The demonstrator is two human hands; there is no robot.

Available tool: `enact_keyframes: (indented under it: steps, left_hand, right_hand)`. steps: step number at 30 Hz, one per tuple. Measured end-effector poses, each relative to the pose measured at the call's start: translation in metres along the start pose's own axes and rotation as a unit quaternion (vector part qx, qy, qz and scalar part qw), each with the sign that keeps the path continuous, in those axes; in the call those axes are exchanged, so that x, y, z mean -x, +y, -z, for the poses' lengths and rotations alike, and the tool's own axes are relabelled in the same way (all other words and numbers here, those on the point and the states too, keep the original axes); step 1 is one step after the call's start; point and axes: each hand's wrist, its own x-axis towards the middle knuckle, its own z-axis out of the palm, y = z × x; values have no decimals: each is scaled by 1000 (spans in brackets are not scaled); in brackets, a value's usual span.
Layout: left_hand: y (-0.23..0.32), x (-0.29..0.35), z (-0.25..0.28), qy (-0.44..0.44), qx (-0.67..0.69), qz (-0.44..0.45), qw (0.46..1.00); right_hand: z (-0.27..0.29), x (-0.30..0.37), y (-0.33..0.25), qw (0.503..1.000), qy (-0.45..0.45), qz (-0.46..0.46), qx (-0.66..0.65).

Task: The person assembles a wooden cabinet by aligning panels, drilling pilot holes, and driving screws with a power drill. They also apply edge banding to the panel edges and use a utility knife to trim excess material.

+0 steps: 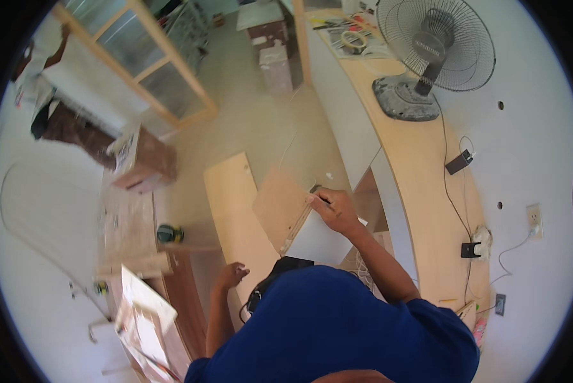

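Note:
My right hand (335,210) is closed around a slim dark tool (315,188), whose kind I cannot make out, by the upper corner of a tilted brown board (280,205). A white panel (318,237) meets that board along an edge with a pale strip, close to my body. Lower and to the left hangs my left hand (231,276), its fingers loosely bent and apart, holding nothing. Beside it lies a long light wood panel (230,191). Something black (280,277) sits against my waist, partly covered by my blue shirt.
Along the right wall runs a curved wooden counter (436,223) with a dusty fan (427,57), cords and a black adapter (459,162). Left of me are a wooden bench (133,220), a cardboard box (145,159) and a green rounded object (169,233). Another person (44,54) is at far left.

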Motion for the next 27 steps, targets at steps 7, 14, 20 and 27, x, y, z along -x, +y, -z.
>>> enact_keyframes:
  steps: [7,14,20,27]
  left_hand:
    - [-109,-82,50,61,331,254,907]
    - [-125,-158,44,-17,210,-34,977]
    - [-59,-234,95,-46,192,-20,980]
    - [18,-315,209,-27,201,34,979]
  right_hand:
    - [-11,-111,3,989,113,-46,78]
    - [-28,-169,17,970,238,-42,-35]
    - [-35,-218,34,937,336,-61,-78]
    - [-44,-313,96,931,284,-65,-222]
